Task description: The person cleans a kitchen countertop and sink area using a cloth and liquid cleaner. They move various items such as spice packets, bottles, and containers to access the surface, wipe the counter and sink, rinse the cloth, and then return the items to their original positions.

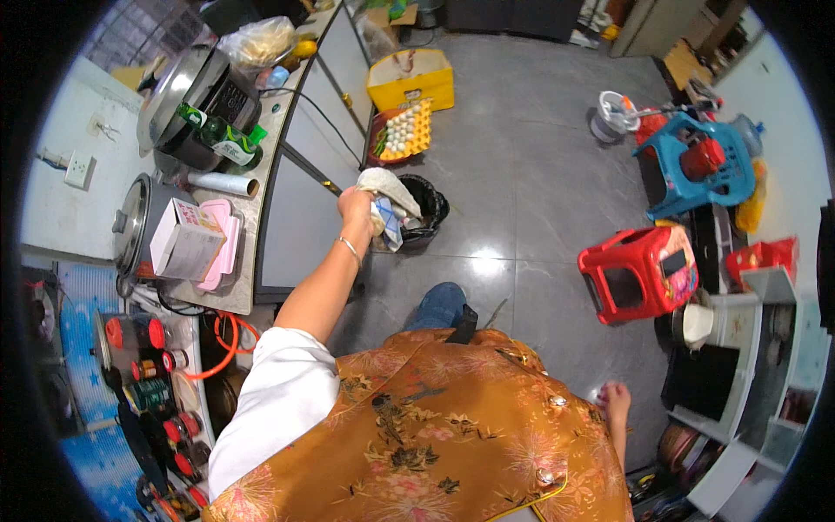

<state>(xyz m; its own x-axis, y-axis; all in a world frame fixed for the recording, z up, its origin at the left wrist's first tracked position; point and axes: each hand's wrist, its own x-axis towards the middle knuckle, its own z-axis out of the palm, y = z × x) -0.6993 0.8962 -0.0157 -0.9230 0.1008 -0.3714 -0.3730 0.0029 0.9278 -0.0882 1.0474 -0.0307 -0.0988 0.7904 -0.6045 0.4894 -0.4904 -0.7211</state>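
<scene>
My left hand [357,210], with a bracelet on its wrist, is closed around a bunch of cloths [390,196], one off-white and one white with blue lines. The cloths hang beside and partly over a trash bin with a black bag [427,209], next to the grey cabinet doors. Whether they touch the bin I cannot tell. My right hand [614,395] is low at my right side, apart from any object; its fingers are partly bent and small in view, and nothing shows in them. A shoe [443,305] of mine stands on the tiled floor.
Beyond the bin are a yellow egg tray [411,137] and a yellow bag [421,88]. The counter [244,274] at left bears a green bottle [235,147], cookers and a box. A red stool [607,277], a blue plastic stool [698,163] and a bucket [610,124] stand at right.
</scene>
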